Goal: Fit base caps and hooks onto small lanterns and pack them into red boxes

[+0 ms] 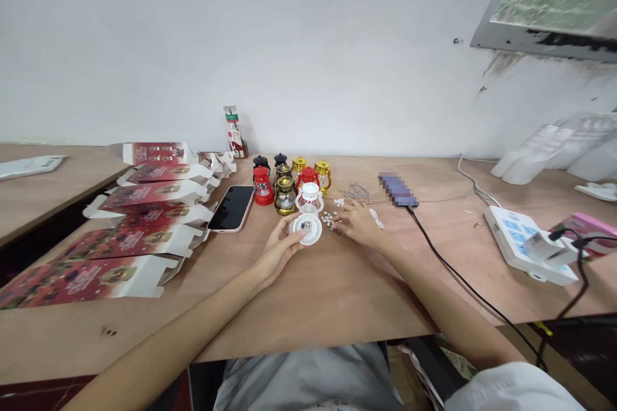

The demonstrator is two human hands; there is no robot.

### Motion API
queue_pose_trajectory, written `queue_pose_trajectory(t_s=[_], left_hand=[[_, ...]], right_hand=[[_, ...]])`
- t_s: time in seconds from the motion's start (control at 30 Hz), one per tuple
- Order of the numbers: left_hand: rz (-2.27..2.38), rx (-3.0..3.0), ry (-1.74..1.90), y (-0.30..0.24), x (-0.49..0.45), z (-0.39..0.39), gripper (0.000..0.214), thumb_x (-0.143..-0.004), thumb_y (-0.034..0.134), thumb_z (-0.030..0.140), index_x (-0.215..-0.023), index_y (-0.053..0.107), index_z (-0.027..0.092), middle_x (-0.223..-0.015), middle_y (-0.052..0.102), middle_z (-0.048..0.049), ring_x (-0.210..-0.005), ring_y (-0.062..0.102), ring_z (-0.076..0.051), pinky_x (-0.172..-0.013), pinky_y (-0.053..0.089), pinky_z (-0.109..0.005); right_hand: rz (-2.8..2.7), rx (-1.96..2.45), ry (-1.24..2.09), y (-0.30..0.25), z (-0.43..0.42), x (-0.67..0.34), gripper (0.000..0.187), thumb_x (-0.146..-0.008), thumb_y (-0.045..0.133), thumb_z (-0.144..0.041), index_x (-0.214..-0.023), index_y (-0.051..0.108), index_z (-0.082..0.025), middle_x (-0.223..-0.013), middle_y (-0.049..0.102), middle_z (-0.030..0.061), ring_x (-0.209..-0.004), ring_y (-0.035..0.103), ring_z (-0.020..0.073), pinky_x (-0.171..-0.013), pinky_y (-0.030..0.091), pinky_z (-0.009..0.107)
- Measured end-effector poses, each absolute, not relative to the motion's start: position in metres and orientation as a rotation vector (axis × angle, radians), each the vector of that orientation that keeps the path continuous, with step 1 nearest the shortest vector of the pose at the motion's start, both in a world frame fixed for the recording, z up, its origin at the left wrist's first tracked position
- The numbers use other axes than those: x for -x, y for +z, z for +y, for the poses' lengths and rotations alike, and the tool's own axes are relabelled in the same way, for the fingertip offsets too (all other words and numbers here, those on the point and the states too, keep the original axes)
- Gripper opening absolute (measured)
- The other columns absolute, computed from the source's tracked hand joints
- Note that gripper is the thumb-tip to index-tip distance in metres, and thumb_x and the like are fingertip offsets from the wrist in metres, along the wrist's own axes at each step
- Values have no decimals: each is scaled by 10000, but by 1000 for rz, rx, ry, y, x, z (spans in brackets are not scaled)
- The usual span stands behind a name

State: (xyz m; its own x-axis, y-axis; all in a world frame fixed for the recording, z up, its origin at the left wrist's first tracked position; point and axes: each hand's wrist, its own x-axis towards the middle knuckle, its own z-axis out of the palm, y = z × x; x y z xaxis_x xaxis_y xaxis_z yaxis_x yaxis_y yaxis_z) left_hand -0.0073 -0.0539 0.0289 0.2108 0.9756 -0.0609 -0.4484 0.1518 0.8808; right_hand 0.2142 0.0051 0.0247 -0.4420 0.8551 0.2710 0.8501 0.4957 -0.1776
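Note:
My left hand [282, 247] grips a white round lantern base [314, 229], its underside turned up with a small square recess showing and the thumb on its rim. Directly behind it is a white miniature lantern [308, 200] with a clear globe; I cannot tell whether the two are joined. Just to the right, my right hand [359, 223] rests low over the table, fingers bent and fingertips drawn together at a scatter of small round pale pieces [328, 218]. What its fingertips pinch, if anything, is too small to make out.
Red, black, bronze and gold lanterns [285, 196] cluster behind. Printed boxes [139, 225] and a phone [231, 209] lie left. Thin metal pieces [357, 192], a cabled, blurred-out device [398, 189] and a power strip [527, 244] lie right. A bottle [234, 135] stands by the wall.

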Motion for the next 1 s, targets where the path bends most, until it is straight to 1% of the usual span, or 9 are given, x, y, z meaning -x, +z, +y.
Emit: queue_pose_trajectory(t_s=[0.13,0.3,0.4,0.5,0.57,0.73,0.87,1.0], left_hand=[[779,-868,1178,29,7,-55,492,-619,795,271,-1063,591,211,-1150,596,-36,-1042,568,-202,-854,506,-331],[770,-880,1173,29,8,-54,497,-620,795,267,-1068,590,208,-1114,604,-33,-994,568,-177,-826,505,-306],[773,-882,1178,29,7,-54,486,-623,793,255,-1064,594,210,-1120,602,-33,-1020,561,-183,-844,497,-308],[775,-878,1191,28,3,-55,493,-618,794,244,-1067,592,218,-1133,598,-28,-1067,544,-190,-873,479,-309],[772,-865,1190,27,-1,-57,518,-597,806,243,-1066,586,221,-1126,600,-26,-1075,538,-191,-889,467,-316],[747,-858,1177,26,-5,-61,571,-576,821,259,-1085,563,225,-1129,597,-22,-1068,533,-180,-920,441,-319],[738,-874,1167,27,-5,-62,569,-602,807,273,-1106,547,230,-1134,593,-27,-1059,535,-181,-919,434,-326],[729,-872,1175,27,-6,-61,566,-595,810,268,-1094,548,228,-1133,593,-25,-1059,534,-180,-912,440,-323]], right_hand=[[-2481,1471,23,29,1,-210,185,-891,543,-255,-875,726,-234,-990,680,62,-1072,485,265,-886,342,401],[-2391,1426,30,24,2,-211,101,-847,607,-224,-808,699,-206,-949,686,56,-1026,503,253,-879,354,402],[-2169,1275,6,23,-1,-207,109,-849,609,-222,-766,674,-195,-854,681,47,-925,533,223,-841,387,384],[-1851,1025,-10,29,-14,-195,105,-850,618,-263,-770,660,-209,-785,665,24,-817,556,187,-775,430,350],[-1746,867,-31,36,-26,-185,89,-848,626,-264,-777,655,-220,-761,656,14,-782,564,171,-745,446,337],[-1834,659,-155,47,-47,-169,54,-821,653,-186,-773,647,-210,-723,659,10,-732,563,157,-697,434,330],[-1880,669,-256,44,-48,-168,59,-817,646,-159,-781,644,-206,-732,670,14,-732,558,158,-677,419,327],[-1901,697,-353,41,-47,-169,61,-824,623,-150,-792,634,-201,-749,671,19,-741,551,157,-679,410,321]])
